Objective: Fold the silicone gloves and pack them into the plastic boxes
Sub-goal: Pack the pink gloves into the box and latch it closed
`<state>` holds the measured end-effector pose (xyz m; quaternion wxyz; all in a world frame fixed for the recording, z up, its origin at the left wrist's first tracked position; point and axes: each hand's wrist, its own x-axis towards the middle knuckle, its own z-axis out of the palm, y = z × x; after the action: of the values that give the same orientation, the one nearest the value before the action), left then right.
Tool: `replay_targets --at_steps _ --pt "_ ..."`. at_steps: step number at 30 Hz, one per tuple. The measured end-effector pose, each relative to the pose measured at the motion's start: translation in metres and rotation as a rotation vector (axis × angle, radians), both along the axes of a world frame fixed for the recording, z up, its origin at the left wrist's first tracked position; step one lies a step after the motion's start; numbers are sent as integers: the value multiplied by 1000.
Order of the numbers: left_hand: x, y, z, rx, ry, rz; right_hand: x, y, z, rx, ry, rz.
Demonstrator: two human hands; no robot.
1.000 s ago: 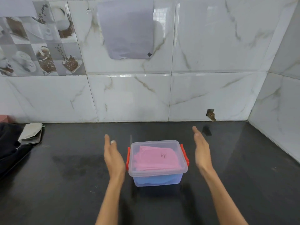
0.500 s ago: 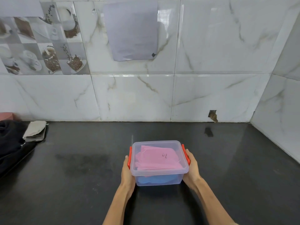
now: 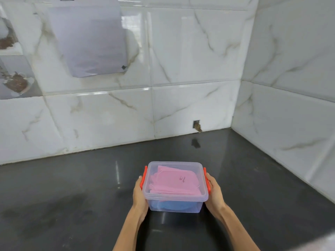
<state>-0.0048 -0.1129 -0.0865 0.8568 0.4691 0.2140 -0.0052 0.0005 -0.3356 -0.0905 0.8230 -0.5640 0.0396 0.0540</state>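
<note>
A clear plastic box (image 3: 199,205) with a closed clear lid and orange side latches stands on the black counter (image 3: 72,196). Through the lid a folded pink silicone glove (image 3: 174,183) shows, and a blue glove (image 3: 172,205) lies under it at the bottom. My left hand (image 3: 139,194) grips the box's left side at the orange latch. My right hand (image 3: 213,192) grips the right side at the other latch. Both palms press against the box walls.
White marble-pattern tiled walls close the back and the right side, meeting in a corner (image 3: 233,124). A grey sheet of paper (image 3: 88,38) is stuck on the back wall. A chipped hole (image 3: 197,125) sits low in the tiles.
My hands, apart and open a second ago, have closed in on the box's two sides. The view has swung right; the dark cloth at far left has left the frame.
</note>
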Motion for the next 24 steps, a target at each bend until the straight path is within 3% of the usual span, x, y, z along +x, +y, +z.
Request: replay_targets --at_steps 6,12,20,24 --pt "28 -53 -6 66 130 2 -29 -59 -10 -181 25 -110" --pt "26 -95 0 135 99 151 -59 -79 -10 -265 23 -96" --pt "-5 -112 -12 244 -115 -37 -79 -66 -13 -373 -8 -52" --pt "-26 -121 -20 208 -180 -183 -83 -62 -11 -310 -8 -67"
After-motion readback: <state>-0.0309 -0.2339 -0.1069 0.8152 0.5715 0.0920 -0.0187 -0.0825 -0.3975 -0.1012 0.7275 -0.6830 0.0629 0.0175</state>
